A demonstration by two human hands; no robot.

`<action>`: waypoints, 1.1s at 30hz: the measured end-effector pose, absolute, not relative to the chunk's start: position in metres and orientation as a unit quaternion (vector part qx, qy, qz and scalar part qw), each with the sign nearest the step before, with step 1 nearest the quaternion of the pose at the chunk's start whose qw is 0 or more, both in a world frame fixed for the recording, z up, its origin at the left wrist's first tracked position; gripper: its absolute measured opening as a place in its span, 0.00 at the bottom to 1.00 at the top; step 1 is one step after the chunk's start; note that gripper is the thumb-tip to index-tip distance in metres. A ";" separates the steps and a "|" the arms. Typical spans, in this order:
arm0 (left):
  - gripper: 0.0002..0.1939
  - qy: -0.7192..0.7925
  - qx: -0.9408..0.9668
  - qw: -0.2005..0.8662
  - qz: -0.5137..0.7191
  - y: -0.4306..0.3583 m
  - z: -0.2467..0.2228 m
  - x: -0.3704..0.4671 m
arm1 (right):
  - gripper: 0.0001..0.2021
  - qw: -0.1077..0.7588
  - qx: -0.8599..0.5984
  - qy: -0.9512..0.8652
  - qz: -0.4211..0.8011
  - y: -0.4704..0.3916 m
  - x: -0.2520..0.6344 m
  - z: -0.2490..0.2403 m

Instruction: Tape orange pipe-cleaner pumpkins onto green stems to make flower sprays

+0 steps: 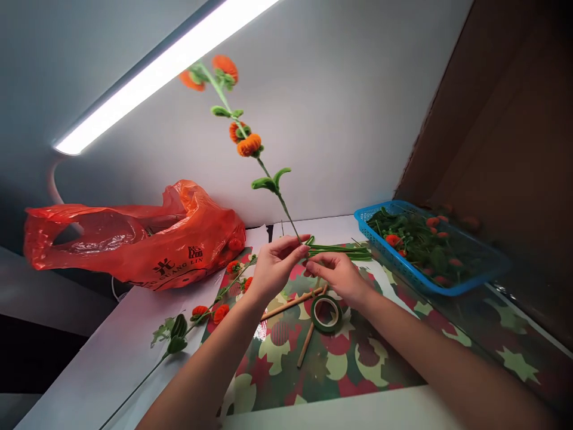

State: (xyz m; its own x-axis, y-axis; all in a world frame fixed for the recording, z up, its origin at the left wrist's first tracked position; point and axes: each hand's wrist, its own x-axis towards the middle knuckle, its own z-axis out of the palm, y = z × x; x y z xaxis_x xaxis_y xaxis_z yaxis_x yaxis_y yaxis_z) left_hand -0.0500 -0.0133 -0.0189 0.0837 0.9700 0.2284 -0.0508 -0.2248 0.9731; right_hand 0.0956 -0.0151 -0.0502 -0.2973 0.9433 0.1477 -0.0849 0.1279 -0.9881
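My left hand (280, 263) pinches the lower stem of a chenille flower branch (273, 179). The branch rises up and left, bearing orange pumpkin-shaped heads and green fuzzy leaves. Close beside it, my right hand (342, 278) is closed at thumb and forefinger near the foot of the stem; what it grips there is too small to make out. Behind the fingers lies a bundle of green stems (344, 252). Below my hands a roll of green floral tape (326, 314) rests over thin brown sticks (305, 345).
A second orange-headed branch (197, 316) lies at the left. Behind it sits a red plastic bag (179, 239). A blue basket (421, 272) of leaves and orange heads stands at the right. The patterned mat (313, 370) covers the table under a bright lamp (170, 71).
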 end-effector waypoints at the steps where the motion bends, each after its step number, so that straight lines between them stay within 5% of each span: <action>1: 0.14 0.399 0.565 0.489 0.531 -0.012 -0.019 -0.052 | 0.12 0.444 -0.339 -0.581 0.591 -0.012 0.098 -0.051; 6: 0.12 0.331 0.523 0.612 0.492 -0.009 -0.026 -0.056 | 0.13 0.352 -0.243 -0.497 0.754 -0.007 0.105 -0.059; 10: 0.17 0.285 0.482 0.668 0.490 -0.009 -0.029 -0.054 | 0.13 0.343 -0.232 -0.486 0.770 -0.008 0.104 -0.061; 17: 0.14 0.448 0.569 0.376 0.578 -0.018 -0.025 -0.042 | 0.10 0.530 -0.367 -0.587 0.490 -0.015 0.092 -0.056; 23: 0.11 0.475 0.530 0.424 0.559 -0.015 -0.027 -0.043 | 0.06 0.546 -0.427 -0.644 0.324 -0.026 0.086 -0.063; 33: 0.11 0.387 0.539 0.514 0.544 -0.009 -0.025 -0.052 | 0.11 0.481 -0.313 -0.540 0.616 -0.012 0.093 -0.061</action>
